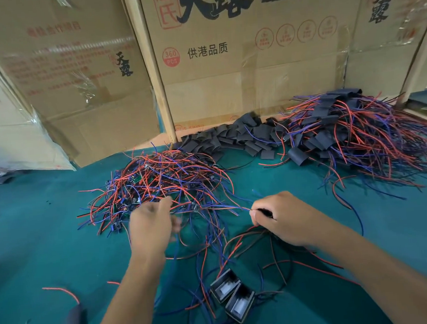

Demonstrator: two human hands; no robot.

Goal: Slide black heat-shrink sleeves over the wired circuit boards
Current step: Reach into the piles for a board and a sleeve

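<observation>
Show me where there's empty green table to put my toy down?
Bare green cloth lies left of the wire-and-board pile, and more at the right edge, below the sleeved pile. The middle is crowded: loose wires around both hands and the loose sleeves behind.

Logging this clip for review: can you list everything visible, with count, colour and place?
Bare wired boards pile: one heap, red, blue and black wires, small green boards, centre-left.
Loose sleeves: many, black, flat, at the back by the boxes.
Sleeved boards pile: one heap, black sleeves with red and blue wires, right.
Sleeved pieces: two, black, open ends showing, near centre.
Stray sleeve: one, black, near left.
Cardboard boxes: several, brown, printed, behind.
Table cover: green.
Left hand: reaching into the bare pile.
Right hand: pinching wires.
</observation>
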